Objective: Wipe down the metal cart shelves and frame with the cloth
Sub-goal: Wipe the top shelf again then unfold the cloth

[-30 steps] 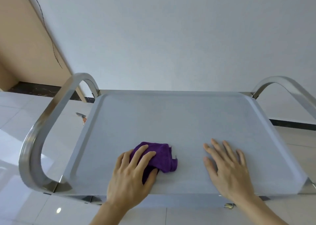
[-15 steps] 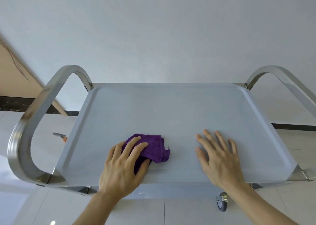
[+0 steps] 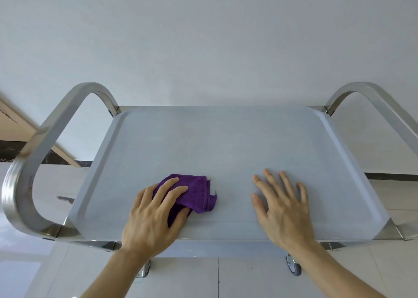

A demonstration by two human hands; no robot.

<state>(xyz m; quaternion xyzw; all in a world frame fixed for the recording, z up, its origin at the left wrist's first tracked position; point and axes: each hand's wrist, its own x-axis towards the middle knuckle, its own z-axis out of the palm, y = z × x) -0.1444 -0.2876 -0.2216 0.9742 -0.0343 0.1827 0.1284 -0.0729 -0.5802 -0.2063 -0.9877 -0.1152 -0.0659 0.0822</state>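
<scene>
Top shelf [image 3: 226, 143] of metal cart, shallow tray with raised rim, holding only purple cloth [image 3: 196, 191], bunched, near front edge, left of centre. Left hand [image 3: 153, 214] on cloth, fingers curled over it, thumb tucked against its near side, gripping and pressing it onto shelf. Right hand [image 3: 282, 207] flat on bare shelf beside cloth, apart from it, fingers spread. Curved steel handles left [image 3: 29, 162] and right [image 3: 373, 98]. Caster wheel [image 3: 294, 268] below front edge, over tiled floor [image 3: 248, 279].

Glossy metal frame [image 3: 24, 162]; nubby cloth [image 3: 196, 191]
</scene>
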